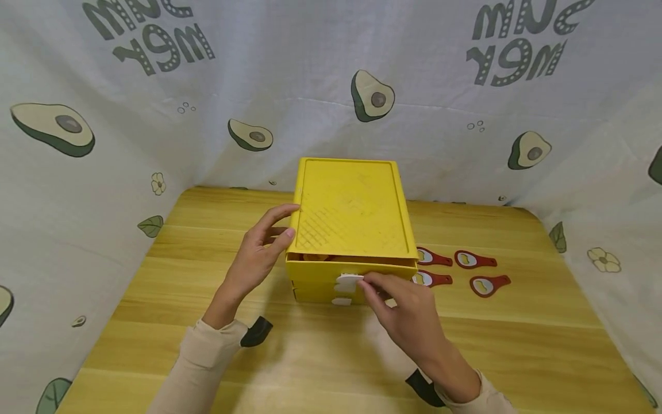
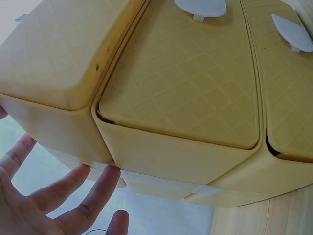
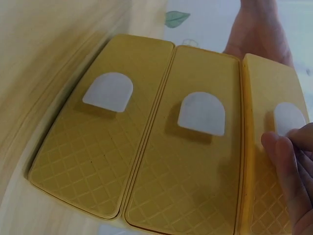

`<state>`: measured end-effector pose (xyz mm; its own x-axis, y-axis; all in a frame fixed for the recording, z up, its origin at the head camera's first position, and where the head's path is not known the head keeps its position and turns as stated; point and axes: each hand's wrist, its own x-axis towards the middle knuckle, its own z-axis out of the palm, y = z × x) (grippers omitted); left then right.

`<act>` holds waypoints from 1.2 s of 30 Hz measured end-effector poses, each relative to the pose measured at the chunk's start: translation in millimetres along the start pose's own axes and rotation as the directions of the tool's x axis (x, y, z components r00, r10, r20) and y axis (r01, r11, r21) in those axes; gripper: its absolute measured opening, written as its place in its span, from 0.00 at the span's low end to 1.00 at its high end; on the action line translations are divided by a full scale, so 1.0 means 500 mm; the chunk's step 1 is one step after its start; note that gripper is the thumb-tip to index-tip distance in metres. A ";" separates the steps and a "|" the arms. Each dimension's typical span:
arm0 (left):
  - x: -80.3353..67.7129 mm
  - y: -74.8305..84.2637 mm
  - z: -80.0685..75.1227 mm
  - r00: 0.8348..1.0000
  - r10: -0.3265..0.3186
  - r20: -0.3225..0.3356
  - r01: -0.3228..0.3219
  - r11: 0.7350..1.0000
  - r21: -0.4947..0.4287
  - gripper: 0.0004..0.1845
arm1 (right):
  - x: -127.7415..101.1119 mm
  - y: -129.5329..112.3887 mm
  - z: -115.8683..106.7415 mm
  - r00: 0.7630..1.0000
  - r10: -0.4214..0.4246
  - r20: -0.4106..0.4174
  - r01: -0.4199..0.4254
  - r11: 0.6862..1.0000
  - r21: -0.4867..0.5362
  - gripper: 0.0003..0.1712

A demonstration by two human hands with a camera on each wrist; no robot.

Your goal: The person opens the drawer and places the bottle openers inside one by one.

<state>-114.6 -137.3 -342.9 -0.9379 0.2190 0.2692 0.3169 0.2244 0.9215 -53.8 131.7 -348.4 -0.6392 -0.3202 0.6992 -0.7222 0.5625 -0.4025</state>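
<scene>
- Three drawers, each with a white tab handle, make up the front of the yellow drawer box [image 1: 351, 230], which stands on the wooden table [image 1: 320, 356] between the two hands.
- The top drawer [image 1: 351, 267] sits pulled out a little from under the lid (the two below it lie flush).
- The right hand [image 1: 408, 316] pinches the top drawer's white handle [image 1: 349, 282] with its fingertips; the wrist view shows a finger [image 3: 288, 161] lying against that tab.
- The left hand [image 1: 256, 256] rests against the box's left side with relaxed, nearly straight fingers, thumb at the lid's front corner, gripping nothing.
- Four red scoops [image 1: 462, 270] lie on the table just beyond the right hand, to the right of the box.
- An avocado-print cloth [image 1: 129, 115] hangs behind and to both sides of the table.
</scene>
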 end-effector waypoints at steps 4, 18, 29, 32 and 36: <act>0.002 -0.001 -0.001 1.000 0.004 -0.006 -0.004 1.000 -0.005 0.22 | 0.013 0.010 0.006 1.000 0.017 -0.007 -0.017 1.000 0.007 0.06; 0.005 -0.001 0.003 1.000 0.012 -0.019 -0.012 1.000 0.004 0.22 | 0.019 0.024 0.011 1.000 -0.007 -0.015 0.007 1.000 -0.002 0.14; -0.002 0.004 0.002 1.000 -0.011 -0.016 0.011 1.000 0.011 0.22 | 0.015 0.015 0.007 0.999 0.033 -0.015 -0.032 0.999 0.005 0.08; -0.004 0.005 0.002 1.000 -0.016 -0.014 0.017 1.000 0.012 0.23 | 0.009 0.013 0.006 0.998 0.055 -0.019 -0.055 0.998 0.011 0.09; -0.007 0.011 0.004 1.000 -0.012 -0.014 0.012 1.000 0.009 0.23 | -0.006 0.012 0.004 0.997 0.077 -0.021 -0.077 0.997 -0.006 0.10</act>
<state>-109.5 -134.9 -339.4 -0.9436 0.2028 0.2617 0.3065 0.2355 0.9223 -56.9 134.5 -354.2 -0.6870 -0.2598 0.6786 -0.6691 0.5904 -0.4513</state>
